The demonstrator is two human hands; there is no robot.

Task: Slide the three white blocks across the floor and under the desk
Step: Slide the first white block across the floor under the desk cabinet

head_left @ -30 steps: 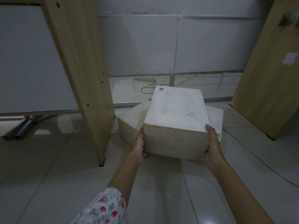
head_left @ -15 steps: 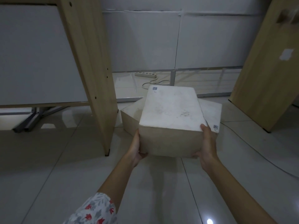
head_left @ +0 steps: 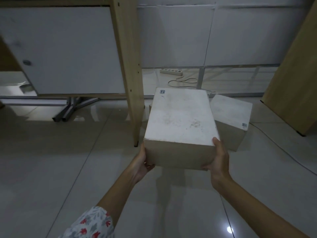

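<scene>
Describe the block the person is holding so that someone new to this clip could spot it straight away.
Start at the light wooden desk leg standing on the pale tiled floor. Just right of its foot is the large white rectangular block, held at its near end between the left hand and right hand. Unlike the white block behind it to the right, it is in hand and partly hides its neighbour.

The near block (head_left: 180, 117) is white on top with faint grey smudges; its facing side looks dull beige. The sleeve (head_left: 91, 224) is white with grey leaves and red flowers. The desk leg (head_left: 128, 66) is pale wood, the floor tiles (head_left: 51, 169) glossy grey-white.
</scene>
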